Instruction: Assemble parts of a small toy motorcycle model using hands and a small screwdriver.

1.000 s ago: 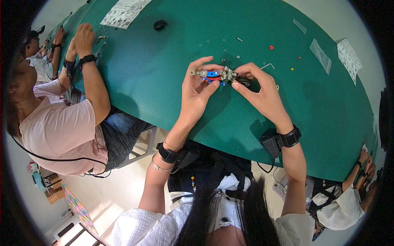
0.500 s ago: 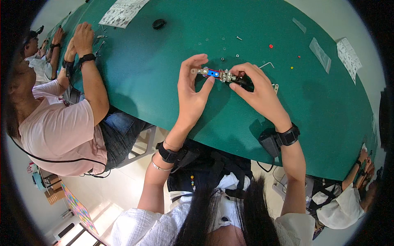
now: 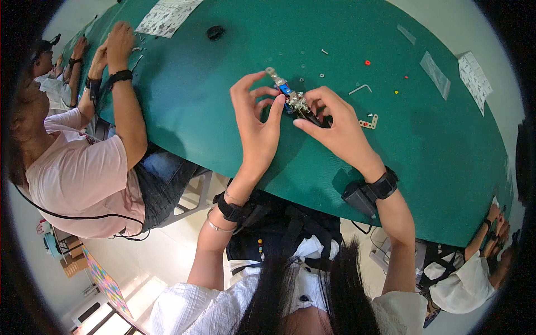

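Over the green table, both hands are on a small metal construction model (image 3: 285,89) with silver, blue and black parts, held tilted. My right hand (image 3: 335,114) is closed round its black lower end. At the blue middle part, my left hand (image 3: 257,114) has its thumb and curled fingers against the model, with the index finger reaching toward the silver tip. Fingers hide part of the model. Just right of my right hand lies a cream angled bracket with holes (image 3: 374,120). Beyond the hands are a hex key (image 3: 360,89), a screw (image 3: 324,51) and a nut (image 3: 322,75).
Small red (image 3: 367,63) and yellow (image 3: 396,92) pieces dot the green table (image 3: 446,151). Clear plastic bags (image 3: 435,74) and a printed sheet (image 3: 474,81) lie at right. A black round cap (image 3: 215,32) sits at far left. A co-worker in a pink shirt (image 3: 84,173) works at left.
The model has turned from nearly level to slanted, its silver tip now up and away. My right hand moved slightly left and nearer me, uncovering more of the cream bracket.
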A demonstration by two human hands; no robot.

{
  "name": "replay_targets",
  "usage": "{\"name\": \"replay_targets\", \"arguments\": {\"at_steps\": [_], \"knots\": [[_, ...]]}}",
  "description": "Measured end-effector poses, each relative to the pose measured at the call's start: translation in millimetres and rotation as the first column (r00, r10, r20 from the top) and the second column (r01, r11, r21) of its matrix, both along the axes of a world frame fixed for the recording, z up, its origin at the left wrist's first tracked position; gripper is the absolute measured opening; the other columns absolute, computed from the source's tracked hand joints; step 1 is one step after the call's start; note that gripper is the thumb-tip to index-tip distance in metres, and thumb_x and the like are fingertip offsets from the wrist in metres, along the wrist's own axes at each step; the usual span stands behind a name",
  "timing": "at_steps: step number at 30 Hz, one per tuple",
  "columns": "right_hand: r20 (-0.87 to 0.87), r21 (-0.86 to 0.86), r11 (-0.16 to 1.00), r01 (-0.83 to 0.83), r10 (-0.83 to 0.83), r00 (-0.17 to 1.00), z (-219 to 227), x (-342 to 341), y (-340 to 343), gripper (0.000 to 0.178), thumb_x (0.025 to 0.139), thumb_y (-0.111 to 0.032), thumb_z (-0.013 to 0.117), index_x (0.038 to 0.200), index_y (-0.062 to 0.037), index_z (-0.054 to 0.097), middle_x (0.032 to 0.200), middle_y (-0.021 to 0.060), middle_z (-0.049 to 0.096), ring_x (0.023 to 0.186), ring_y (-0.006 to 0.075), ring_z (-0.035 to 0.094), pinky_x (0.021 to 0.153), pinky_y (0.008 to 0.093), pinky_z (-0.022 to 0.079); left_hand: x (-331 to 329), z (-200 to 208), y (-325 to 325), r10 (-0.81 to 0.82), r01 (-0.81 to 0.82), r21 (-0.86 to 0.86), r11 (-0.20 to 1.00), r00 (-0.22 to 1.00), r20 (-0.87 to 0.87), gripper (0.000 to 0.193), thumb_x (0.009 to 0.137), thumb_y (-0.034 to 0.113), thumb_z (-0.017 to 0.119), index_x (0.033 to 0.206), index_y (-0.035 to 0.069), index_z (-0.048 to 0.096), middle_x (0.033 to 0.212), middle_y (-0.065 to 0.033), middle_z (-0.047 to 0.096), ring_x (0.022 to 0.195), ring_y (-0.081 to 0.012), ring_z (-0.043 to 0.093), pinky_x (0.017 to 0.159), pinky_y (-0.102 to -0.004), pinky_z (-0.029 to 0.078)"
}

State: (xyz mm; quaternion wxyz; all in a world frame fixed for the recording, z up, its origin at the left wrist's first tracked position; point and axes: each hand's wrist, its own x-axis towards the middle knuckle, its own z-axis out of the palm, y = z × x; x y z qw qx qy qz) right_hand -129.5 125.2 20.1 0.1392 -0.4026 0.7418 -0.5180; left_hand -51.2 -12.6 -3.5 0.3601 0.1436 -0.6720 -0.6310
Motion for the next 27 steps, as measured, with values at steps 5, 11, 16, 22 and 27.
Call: {"name": "replay_targets", "arguments": {"at_steps": [5, 11, 16, 22, 27], "knots": [[-0.087, 0.080, 0.997, -0.024, 0.031, 0.996, 2.7, 0.5, 5.9, 0.045, 0.078, -0.023, 0.076, 0.110, -0.0054, 0.050, 0.092, 0.0060, 0.055, 0.078, 0.0193, 0.054, 0.068, 0.0312, 0.048, 3.5, -4.5, -3.9, -0.089, 0.090, -0.033, 0.995, 0.996, 0.022, 0.038, 0.084, -0.008, 0.055, 0.120, 0.003, 0.050, 0.122, -0.0089, 0.043, 0.097, -0.0173, 0.056, 0.080, -0.0299, 0.048], [-0.087, 0.097, 0.993, -0.073, 0.082, 0.993, 8.0, 2.1, 6.0, 0.048, 0.079, -0.025, 0.075, 0.114, -0.0048, 0.049, 0.098, 0.0073, 0.056, 0.081, 0.0209, 0.055, 0.073, 0.0324, 0.048, 5.2, -11.4, -5.4, -0.099, 0.098, 0.016, 0.995, 0.992, 0.082, 0.037, 0.083, -0.010, 0.053, 0.118, 0.003, 0.051, 0.117, -0.0073, 0.047, 0.097, -0.0170, 0.056, 0.079, -0.0296, 0.049], [-0.067, 0.095, 0.991, -0.094, 0.100, 0.993, 6.0, 1.8, 6.8, 0.048, 0.079, -0.023, 0.074, 0.116, -0.0051, 0.049, 0.097, 0.0074, 0.057, 0.081, 0.0203, 0.055, 0.072, 0.0324, 0.048, 4.0, -13.4, -2.5, -0.069, 0.069, 0.005, 0.998, 0.992, 0.103, 0.039, 0.081, -0.012, 0.055, 0.117, 0.002, 0.049, 0.116, -0.0078, 0.048, 0.095, -0.0171, 0.057, 0.075, -0.0289, 0.052], [0.226, 0.063, 0.990, -0.123, 0.106, 0.968, 1.4, 0.7, 5.7, 0.049, 0.080, -0.019, 0.074, 0.119, -0.0061, 0.048, 0.092, 0.0070, 0.057, 0.078, 0.0186, 0.057, 0.069, 0.0311, 0.049, 4.6, -9.0, -0.3, -0.086, 0.090, -0.033, 0.995, 0.991, 0.106, 0.040, 0.080, -0.010, 0.059, 0.117, 0.001, 0.049, 0.115, -0.0089, 0.047, 0.095, -0.0170, 0.057, 0.075, -0.0299, 0.054], [-0.058, 0.063, 0.996, -0.061, 0.065, 0.996, 8.1, 7.1, 3.7, 0.050, 0.079, -0.015, 0.073, 0.120, -0.0064, 0.047, 0.092, 0.0082, 0.057, 0.076, 0.0202, 0.059, 0.069, 0.0324, 0.050, 5.7, -10.1, -0.2, -0.095, 0.097, -0.012, 0.995, 0.989, 0.113, 0.042, 0.079, -0.009, 0.059, 0.118, 0.002, 0.049, 0.116, -0.0090, 0.047, 0.098, -0.0173, 0.056, 0.075, -0.0288, 0.052]]}}
